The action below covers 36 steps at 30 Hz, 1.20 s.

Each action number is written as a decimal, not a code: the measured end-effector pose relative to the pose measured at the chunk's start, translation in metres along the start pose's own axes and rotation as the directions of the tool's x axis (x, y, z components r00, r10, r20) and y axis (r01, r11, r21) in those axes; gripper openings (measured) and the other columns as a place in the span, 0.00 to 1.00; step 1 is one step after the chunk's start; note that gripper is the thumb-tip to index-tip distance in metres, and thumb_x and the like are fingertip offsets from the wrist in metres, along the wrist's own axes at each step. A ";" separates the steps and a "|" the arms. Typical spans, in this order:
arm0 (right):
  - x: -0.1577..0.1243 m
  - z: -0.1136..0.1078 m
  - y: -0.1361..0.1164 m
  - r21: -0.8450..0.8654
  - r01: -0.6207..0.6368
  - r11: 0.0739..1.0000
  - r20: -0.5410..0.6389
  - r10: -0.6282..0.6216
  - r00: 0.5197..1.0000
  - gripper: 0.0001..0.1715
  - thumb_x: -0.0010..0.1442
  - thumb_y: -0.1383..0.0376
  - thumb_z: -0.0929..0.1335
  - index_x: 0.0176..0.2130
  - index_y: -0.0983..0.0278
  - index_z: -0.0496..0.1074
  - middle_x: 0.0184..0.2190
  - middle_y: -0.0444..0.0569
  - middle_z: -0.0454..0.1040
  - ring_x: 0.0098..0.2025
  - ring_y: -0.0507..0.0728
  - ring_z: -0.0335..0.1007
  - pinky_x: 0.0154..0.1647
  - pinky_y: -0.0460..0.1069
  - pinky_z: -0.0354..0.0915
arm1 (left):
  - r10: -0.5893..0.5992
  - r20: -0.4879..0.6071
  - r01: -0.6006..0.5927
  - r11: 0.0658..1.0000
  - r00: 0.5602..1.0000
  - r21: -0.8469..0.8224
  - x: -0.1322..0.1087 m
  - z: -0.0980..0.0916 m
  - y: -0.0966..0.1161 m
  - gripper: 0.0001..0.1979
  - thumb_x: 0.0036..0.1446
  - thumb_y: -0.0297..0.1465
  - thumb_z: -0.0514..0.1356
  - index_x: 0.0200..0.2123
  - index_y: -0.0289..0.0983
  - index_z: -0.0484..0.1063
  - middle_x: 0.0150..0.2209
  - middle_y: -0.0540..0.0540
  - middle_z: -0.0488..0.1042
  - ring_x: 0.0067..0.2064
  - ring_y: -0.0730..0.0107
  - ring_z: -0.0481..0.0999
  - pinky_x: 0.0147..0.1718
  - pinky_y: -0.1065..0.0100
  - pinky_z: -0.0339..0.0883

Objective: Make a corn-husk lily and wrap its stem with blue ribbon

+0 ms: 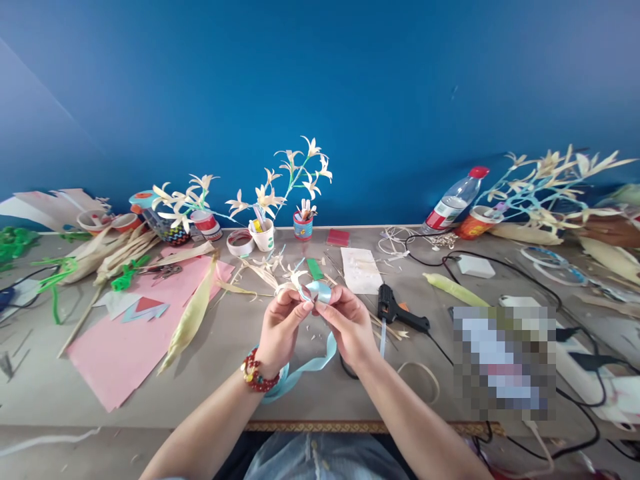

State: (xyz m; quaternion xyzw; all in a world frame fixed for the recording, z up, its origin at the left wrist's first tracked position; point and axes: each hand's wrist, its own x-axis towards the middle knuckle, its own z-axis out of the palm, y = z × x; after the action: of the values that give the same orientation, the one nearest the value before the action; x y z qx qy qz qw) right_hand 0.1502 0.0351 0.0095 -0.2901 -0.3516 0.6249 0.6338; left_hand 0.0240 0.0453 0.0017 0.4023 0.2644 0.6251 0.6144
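Note:
My left hand (281, 327) and my right hand (347, 322) meet above the table's middle, both pinched on a light blue ribbon (320, 292). The ribbon forms a small loop between my fingertips, and its tail (306, 369) hangs down and curls under my left wrist, which wears a red bead bracelet (256, 375). A small cream husk flower (295, 277) sits at my left fingertips; whether it is held I cannot tell.
A black glue gun (397, 311) lies right of my hands. Pink paper (131, 333) and corn husks (193, 313) lie left. Cups (262, 235), husk flower stems (295, 170), a bottle (453, 200), cables (505, 263) and a tape roll (240, 242) crowd the back.

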 end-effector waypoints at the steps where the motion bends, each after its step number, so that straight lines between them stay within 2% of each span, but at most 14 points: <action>1: 0.001 0.000 -0.001 0.035 -0.046 0.998 0.014 0.046 0.999 0.15 0.50 0.65 0.78 0.26 0.62 0.69 0.27 0.41 0.73 0.30 0.51 0.67 0.36 0.47 0.64 | -0.001 0.027 0.001 1.000 1.000 -0.009 0.000 0.000 0.001 0.03 0.54 0.29 0.68 0.31 0.39 0.76 0.33 0.50 0.73 0.35 0.72 0.72 0.37 0.70 0.67; 7: 0.005 -0.002 -0.006 0.195 -0.287 0.938 0.126 0.266 0.956 0.15 0.48 0.67 0.79 0.25 0.62 0.70 0.26 0.41 0.74 0.28 0.50 0.69 0.34 0.45 0.65 | -0.014 0.092 0.017 0.999 0.996 -0.033 0.000 -0.002 0.004 0.02 0.56 0.28 0.66 0.31 0.39 0.76 0.33 0.49 0.71 0.32 0.73 0.70 0.33 0.70 0.67; 11: 0.006 0.000 -0.002 0.282 -0.347 0.895 0.177 0.307 0.935 0.13 0.48 0.68 0.79 0.25 0.63 0.71 0.25 0.41 0.74 0.26 0.48 0.66 0.35 0.45 0.65 | -0.035 0.081 0.039 0.998 0.996 -0.047 0.000 -0.002 0.004 0.02 0.55 0.27 0.66 0.31 0.38 0.76 0.33 0.50 0.71 0.32 0.74 0.71 0.33 0.71 0.67; 14: 0.004 0.002 -0.001 0.248 -0.273 0.930 0.138 0.245 0.960 0.14 0.49 0.68 0.79 0.25 0.62 0.70 0.25 0.40 0.74 0.27 0.49 0.66 0.34 0.45 0.64 | -0.041 0.052 0.043 0.998 0.998 -0.046 0.001 -0.001 0.003 0.03 0.55 0.28 0.67 0.31 0.38 0.76 0.32 0.50 0.70 0.31 0.74 0.70 0.33 0.70 0.68; 18: 0.001 0.003 -0.001 0.076 -0.066 0.995 0.033 0.063 0.997 0.16 0.49 0.65 0.79 0.26 0.62 0.68 0.26 0.41 0.72 0.29 0.51 0.66 0.34 0.46 0.63 | -0.057 0.031 0.057 0.998 0.998 -0.001 0.002 0.001 0.003 0.06 0.53 0.31 0.69 0.30 0.37 0.76 0.30 0.50 0.70 0.31 0.74 0.70 0.36 0.70 0.67; 22: -0.004 0.004 -0.001 -0.151 0.125 0.981 -0.014 -0.129 0.992 0.16 0.53 0.62 0.77 0.26 0.61 0.68 0.25 0.41 0.67 0.27 0.51 0.61 0.29 0.46 0.60 | -0.065 -0.018 0.065 0.997 0.998 -0.029 0.002 0.004 0.003 0.07 0.50 0.30 0.71 0.28 0.36 0.76 0.32 0.50 0.70 0.35 0.74 0.69 0.39 0.72 0.65; 26: -0.006 0.005 0.002 -0.236 0.184 0.954 -0.025 -0.195 0.980 0.17 0.55 0.61 0.76 0.25 0.61 0.66 0.26 0.42 0.66 0.28 0.52 0.62 0.29 0.47 0.59 | -0.117 -0.013 0.115 0.988 0.993 -0.104 0.000 0.007 0.004 0.07 0.51 0.31 0.70 0.28 0.36 0.76 0.31 0.50 0.71 0.34 0.74 0.69 0.39 0.72 0.65; 30: -0.003 0.004 0.002 -0.147 0.117 0.982 -0.022 -0.122 0.992 0.14 0.52 0.62 0.77 0.27 0.61 0.69 0.27 0.41 0.68 0.29 0.52 0.63 0.31 0.47 0.61 | -0.050 -0.018 0.049 0.997 0.999 -0.054 -0.001 0.004 0.005 0.06 0.51 0.30 0.70 0.28 0.37 0.76 0.29 0.51 0.72 0.33 0.75 0.69 0.38 0.71 0.65; 33: 0.001 0.001 -0.002 -0.031 -0.016 0.999 0.032 0.017 0.999 0.16 0.49 0.64 0.78 0.27 0.61 0.69 0.27 0.41 0.71 0.30 0.52 0.65 0.34 0.47 0.62 | 0.002 0.001 -0.002 0.999 1.000 0.050 -0.001 0.001 0.006 0.06 0.52 0.30 0.69 0.28 0.37 0.76 0.30 0.49 0.73 0.33 0.72 0.71 0.37 0.69 0.67; 36: 0.004 -0.001 -0.005 0.078 -0.145 0.986 0.094 0.138 0.986 0.16 0.47 0.65 0.79 0.25 0.61 0.68 0.26 0.42 0.73 0.31 0.53 0.67 0.36 0.48 0.62 | 0.019 0.040 -0.023 0.995 0.999 0.101 -0.002 -0.002 0.006 0.04 0.54 0.31 0.68 0.29 0.37 0.77 0.30 0.48 0.74 0.32 0.71 0.71 0.35 0.69 0.67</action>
State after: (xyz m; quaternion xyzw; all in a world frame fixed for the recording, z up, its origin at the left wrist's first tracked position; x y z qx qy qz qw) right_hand 0.1540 0.0388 0.0135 -0.2594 -0.3311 0.6949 0.5833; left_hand 0.0192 0.0430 0.0052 0.4478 0.2796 0.6095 0.5915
